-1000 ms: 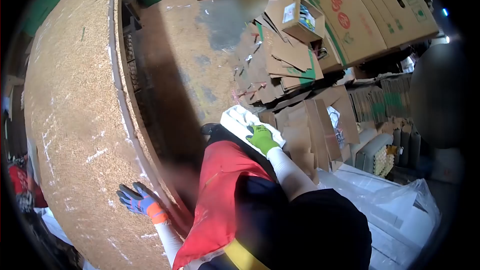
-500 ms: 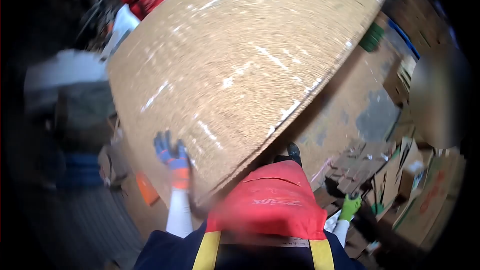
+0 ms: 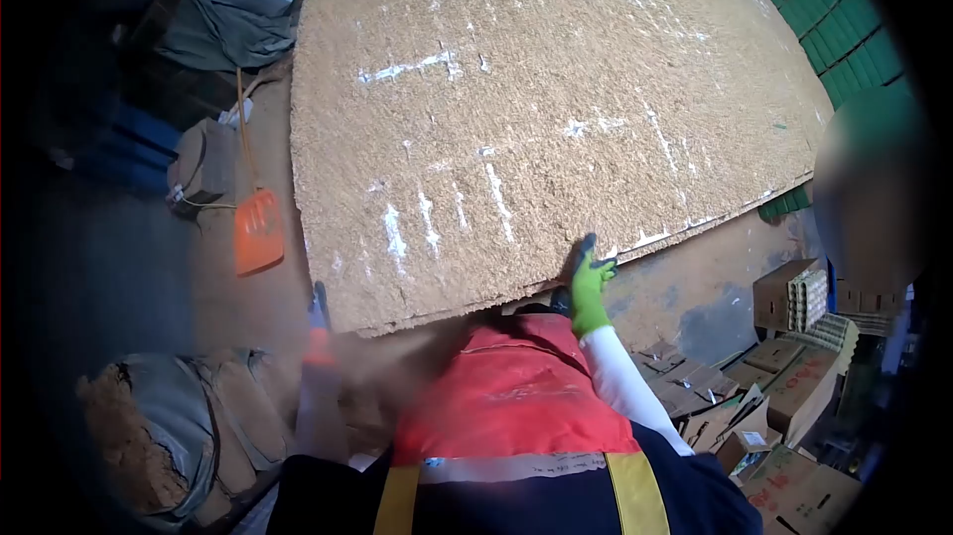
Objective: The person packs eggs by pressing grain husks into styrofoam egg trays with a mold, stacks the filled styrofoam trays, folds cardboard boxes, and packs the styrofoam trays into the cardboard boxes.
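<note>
A broad table (image 3: 556,128) covered with a tan, grainy layer marked by white streaks fills the upper middle. Beside its near left corner is my left hand (image 3: 319,325), in a blue and orange glove, slightly blurred, seen edge-on with the fingers stretched upward. My right hand (image 3: 592,292), in a green glove with dark fingertips, is at the table's near edge, fingers apart and nothing visible in it. Whether either hand presses on the table cannot be made out. A red apron (image 3: 526,376) covers the body between the arms.
An orange shovel (image 3: 259,232) lies left of the table, near a grey-brown box-like object (image 3: 202,160). Filled sacks (image 3: 179,426) stand at lower left. Cardboard boxes (image 3: 804,485) and egg trays (image 3: 807,299) are at right. Green crates (image 3: 824,19) stand at upper right.
The view has swung so the table now lies ahead. My right hand has let go of the white cloth and come to the table's edge. My left hand is now beside the near left corner.
</note>
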`<state>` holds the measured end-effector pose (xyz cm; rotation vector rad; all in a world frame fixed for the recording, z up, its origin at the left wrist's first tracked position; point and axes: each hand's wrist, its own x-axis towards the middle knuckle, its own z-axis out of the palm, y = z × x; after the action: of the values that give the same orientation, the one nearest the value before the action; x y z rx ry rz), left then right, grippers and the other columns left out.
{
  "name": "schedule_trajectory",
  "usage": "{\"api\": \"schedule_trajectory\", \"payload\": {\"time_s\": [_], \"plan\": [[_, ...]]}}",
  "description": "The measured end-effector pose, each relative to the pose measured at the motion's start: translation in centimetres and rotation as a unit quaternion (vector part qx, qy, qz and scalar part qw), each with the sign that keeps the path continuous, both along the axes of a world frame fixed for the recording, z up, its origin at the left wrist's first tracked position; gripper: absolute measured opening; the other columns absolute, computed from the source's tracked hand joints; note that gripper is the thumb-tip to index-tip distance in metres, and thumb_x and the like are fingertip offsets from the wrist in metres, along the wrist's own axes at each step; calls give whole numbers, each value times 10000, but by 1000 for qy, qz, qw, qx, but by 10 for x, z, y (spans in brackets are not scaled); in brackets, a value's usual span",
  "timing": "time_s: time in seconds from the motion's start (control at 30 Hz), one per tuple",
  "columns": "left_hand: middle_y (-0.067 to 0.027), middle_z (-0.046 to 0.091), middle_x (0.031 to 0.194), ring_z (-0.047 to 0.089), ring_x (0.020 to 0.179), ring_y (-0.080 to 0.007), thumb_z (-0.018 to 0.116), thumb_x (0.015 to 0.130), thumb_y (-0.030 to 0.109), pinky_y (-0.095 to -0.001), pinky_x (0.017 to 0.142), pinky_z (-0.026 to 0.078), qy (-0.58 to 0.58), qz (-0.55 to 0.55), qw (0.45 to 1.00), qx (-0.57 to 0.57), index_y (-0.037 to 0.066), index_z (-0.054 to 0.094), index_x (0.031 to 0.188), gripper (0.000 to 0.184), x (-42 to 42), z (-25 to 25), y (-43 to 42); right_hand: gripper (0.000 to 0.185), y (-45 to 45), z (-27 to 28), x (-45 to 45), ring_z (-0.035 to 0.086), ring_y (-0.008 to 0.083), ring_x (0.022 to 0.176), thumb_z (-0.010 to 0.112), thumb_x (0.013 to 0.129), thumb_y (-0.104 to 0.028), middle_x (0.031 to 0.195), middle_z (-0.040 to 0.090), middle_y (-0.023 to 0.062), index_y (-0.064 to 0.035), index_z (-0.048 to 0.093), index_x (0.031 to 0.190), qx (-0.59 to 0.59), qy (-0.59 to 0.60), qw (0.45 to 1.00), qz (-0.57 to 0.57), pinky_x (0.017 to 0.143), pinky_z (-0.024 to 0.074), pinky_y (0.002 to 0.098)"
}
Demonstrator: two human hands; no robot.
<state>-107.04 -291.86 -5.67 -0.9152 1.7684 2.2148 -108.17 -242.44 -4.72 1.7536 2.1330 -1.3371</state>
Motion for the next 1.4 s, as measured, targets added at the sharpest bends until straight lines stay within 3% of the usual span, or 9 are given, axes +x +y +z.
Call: {"api": "schedule_trajectory", "payload": {"time_s": [0.3,0.37,0.43,0.53,0.63,0.8,1.0,1.1,1.4], "plan": [[-157,576,1187,584,1031,-278,496,905,459,-383,911,456,-35,-77,993,87,10,496,1240,560,-23,42,11,1193,-43,58,-18,115,376,1382,608,720,-669,1473,62,303,52,-30,1426,7,134,987,-90,1121,149,433],[-158,571,1200,584,1039,-277,486,910,463,-379,918,458,-41,-86,991,89,6,482,1258,574,-26,50,11,1205,-46,61,-16,209,347,1360,688,702,-594,1477,108,268,-17,-64,1445,9,244,963,-110,1102,211,428],[-159,566,1213,584,1047,-276,477,914,467,-376,924,459,-49,-106,989,90,3,468,1275,588,-29,62,7,1057,-46,74,-15,354,295,1276,738,734,-456,1413,264,202,-68,62,1448,-55,215,956,-189,1030,334,408],[-155,530,1270,560,1108,-277,480,925,421,-379,969,439,-77,-144,979,119,3,401,1335,591,-36,76,-2,688,-39,83,-6,527,185,961,765,751,-104,1186,406,71,-98,306,1264,-114,440,855,-251,818,474,281],[-154,523,1278,553,1117,-278,489,930,382,-386,973,435,-75,-173,964,188,11,396,1341,561,-42,88,14,976,-61,78,-9,455,196,1115,795,712,-163,1324,337,134,-94,133,1426,-196,447,843,-226,936,407,306],[-151,504,1304,539,1136,-279,446,959,345,-392,985,425,-43,-164,968,184,15,376,1358,523,-16,57,4,1061,-47,30,-8,467,160,1055,801,686,-82,1309,345,86,-110,52,1437,1,346,925,-158,836,461,263],[-162,444,1358,483,1191,-317,417,938,468,-444,984,415,-6,-186,952,245,36,311,1394,637,55,81,36,1060,-34,143,20,382,210,1199,788,652,-39,1350,286,94,-125,64,1421,-126,430,879,-162,947,412,325],[-156,452,1353,493,1176,-320,428,932,473,-445,972,420,4,-175,946,273,47,318,1394,637,61,75,64,1026,17,98,24,420,186,1138,785,668,-47,1330,282,92,-107,81,1413,-14,491,867,-80,903,452,306],[-146,550,1210,575,1049,-233,588,893,218,-340,859,504,-16,-70,984,161,-7,417,1302,496,-40,72,317,682,282,90,-26,538,280,1063,682,792,-55,1208,496,117,-129,279,1337,-104,554,817,-120,861,503,433]]}}
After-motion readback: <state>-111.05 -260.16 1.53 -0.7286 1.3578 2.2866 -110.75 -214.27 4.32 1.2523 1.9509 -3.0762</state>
